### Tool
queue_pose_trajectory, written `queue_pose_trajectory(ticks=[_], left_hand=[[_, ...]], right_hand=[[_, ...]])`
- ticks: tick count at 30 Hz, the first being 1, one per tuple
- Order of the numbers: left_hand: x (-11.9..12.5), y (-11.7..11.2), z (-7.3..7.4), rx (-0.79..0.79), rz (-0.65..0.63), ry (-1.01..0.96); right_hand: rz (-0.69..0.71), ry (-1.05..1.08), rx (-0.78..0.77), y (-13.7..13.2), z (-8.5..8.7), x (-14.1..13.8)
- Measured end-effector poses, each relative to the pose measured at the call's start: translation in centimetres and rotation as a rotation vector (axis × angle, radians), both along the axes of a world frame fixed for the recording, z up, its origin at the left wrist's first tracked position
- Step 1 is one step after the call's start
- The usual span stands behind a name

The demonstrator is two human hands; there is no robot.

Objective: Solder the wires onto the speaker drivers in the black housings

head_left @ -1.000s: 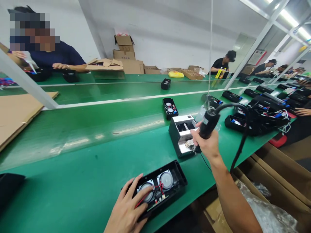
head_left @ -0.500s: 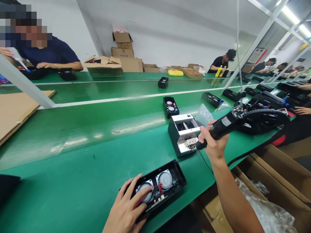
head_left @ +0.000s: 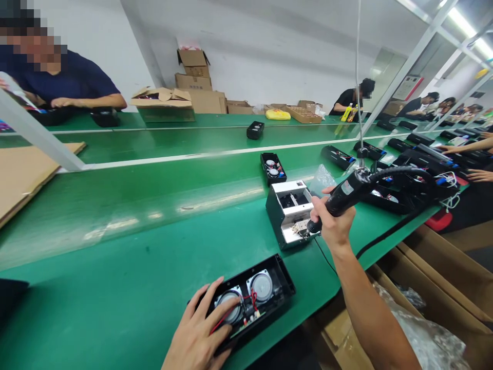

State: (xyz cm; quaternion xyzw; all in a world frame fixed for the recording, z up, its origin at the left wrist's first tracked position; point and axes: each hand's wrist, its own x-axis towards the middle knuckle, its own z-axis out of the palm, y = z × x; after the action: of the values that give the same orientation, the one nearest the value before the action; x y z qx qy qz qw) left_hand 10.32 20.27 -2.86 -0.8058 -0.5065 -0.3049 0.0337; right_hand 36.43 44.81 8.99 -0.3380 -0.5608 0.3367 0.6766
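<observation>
My left hand (head_left: 198,329) lies with spread fingers across an open black speaker housing (head_left: 265,293), gripping it on the green bench. Two round speaker drivers and red wires sit inside, partly covered by my fingers. My right hand (head_left: 333,221) grips a black corded electric screwdriver (head_left: 342,198), its tip low against a metal bracket in a black-and-white open box unit (head_left: 288,213). The screwdriver's tip is mostly hidden by my fingers.
Another open speaker housing (head_left: 272,168) lies beyond the box unit, near a clear plastic bag (head_left: 321,181). Black units and wires crowd the bench to the right. A hanging cord (head_left: 358,77) drops there. Cardboard (head_left: 423,277) lies below the bench edge.
The screwdriver has swung from nearly upright to a low slant, its cord now trailing right. My left hand has stayed on the housing. A co-worker's arm has appeared at far right.
</observation>
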Motion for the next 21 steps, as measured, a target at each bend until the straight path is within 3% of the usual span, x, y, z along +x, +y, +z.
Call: queue_pose_trajectory(ticks=[4, 8, 13, 21], left_hand=[[0.0, 0.0, 0.1, 0.006, -0.019, -0.026], [0.0, -0.1, 0.0, -0.001, 0.001, -0.017], [0.2, 0.0, 0.3, 0.006, 0.019, 0.037], [0.3, -0.2, 0.8, -0.049, 0.026, 0.043]], right_hand=[[0.026, -0.032, -0.03, 0.2, 0.3, -0.3], [0.123, -0.106, -0.163, -0.3, 0.3, -0.5], [0.259, -0.171, -0.317, -3.0, -0.9, 0.2], [0.328, 0.152, -0.097, -11.5, 0.0, 1.2]])
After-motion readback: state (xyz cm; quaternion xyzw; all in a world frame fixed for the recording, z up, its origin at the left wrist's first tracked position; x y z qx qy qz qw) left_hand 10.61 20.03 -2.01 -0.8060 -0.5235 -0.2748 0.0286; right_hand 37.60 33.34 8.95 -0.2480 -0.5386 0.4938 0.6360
